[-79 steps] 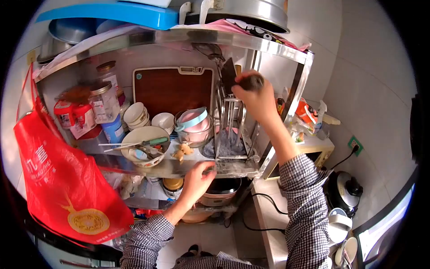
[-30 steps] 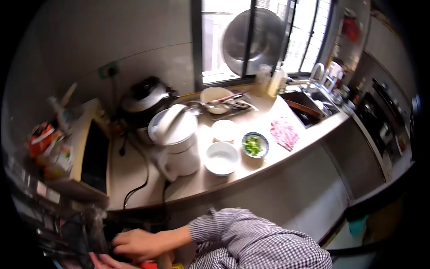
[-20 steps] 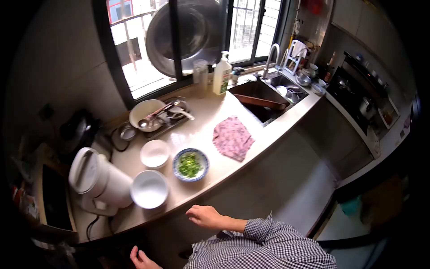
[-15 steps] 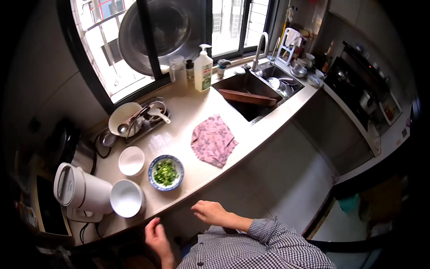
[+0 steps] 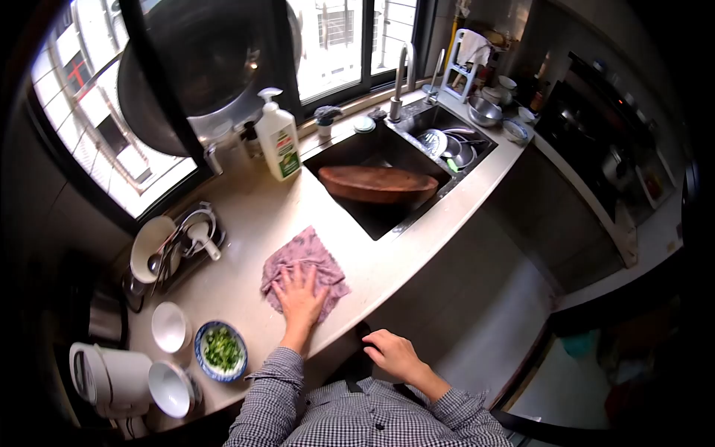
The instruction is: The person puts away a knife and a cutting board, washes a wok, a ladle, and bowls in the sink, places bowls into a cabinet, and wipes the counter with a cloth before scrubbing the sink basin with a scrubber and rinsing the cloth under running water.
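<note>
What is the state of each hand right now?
Left hand: open, fingers spread on the pink cloth.
Right hand: partly open, fingers loosely bent, nothing seen in it.

Bowl of chopped greens (image 5: pixel 222 349) left of the cloth (image 5: pixel 304 270), sink (image 5: pixel 376 216) beyond to the right

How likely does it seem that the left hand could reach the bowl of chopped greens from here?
Probably yes: the bowl sits on the counter near the left hand, with nothing standing between them.

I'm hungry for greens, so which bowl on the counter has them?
The blue-rimmed bowl, nearest the left hand; it alone holds chopped greens, unlike the white bowls beside it.
</note>
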Available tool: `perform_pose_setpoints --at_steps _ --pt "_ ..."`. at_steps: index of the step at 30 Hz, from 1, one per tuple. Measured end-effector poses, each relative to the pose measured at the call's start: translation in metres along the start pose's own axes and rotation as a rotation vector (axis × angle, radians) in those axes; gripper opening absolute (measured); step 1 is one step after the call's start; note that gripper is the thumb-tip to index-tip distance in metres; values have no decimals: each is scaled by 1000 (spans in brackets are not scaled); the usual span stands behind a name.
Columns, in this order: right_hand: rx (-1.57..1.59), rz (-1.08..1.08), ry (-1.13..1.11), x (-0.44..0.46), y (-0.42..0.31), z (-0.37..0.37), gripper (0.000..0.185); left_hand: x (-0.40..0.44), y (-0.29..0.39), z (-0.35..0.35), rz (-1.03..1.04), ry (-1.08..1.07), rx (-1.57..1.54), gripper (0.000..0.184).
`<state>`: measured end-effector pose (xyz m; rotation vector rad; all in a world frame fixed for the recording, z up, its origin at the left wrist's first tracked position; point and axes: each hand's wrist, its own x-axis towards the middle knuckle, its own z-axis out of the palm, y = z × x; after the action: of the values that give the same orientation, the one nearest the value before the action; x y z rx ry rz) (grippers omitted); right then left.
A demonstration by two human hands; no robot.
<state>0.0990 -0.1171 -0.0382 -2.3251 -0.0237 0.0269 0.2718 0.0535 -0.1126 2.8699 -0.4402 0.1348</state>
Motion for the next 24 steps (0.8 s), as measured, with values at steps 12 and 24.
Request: perform_pose_setpoints --at_steps 12,24 --pt "-51 -39 133 160 98 -101 19 223 -8 39 -206 41 187 60" --pt "22 257 492 283 261 -198 38 10 95 3 -106 -262 23 63"
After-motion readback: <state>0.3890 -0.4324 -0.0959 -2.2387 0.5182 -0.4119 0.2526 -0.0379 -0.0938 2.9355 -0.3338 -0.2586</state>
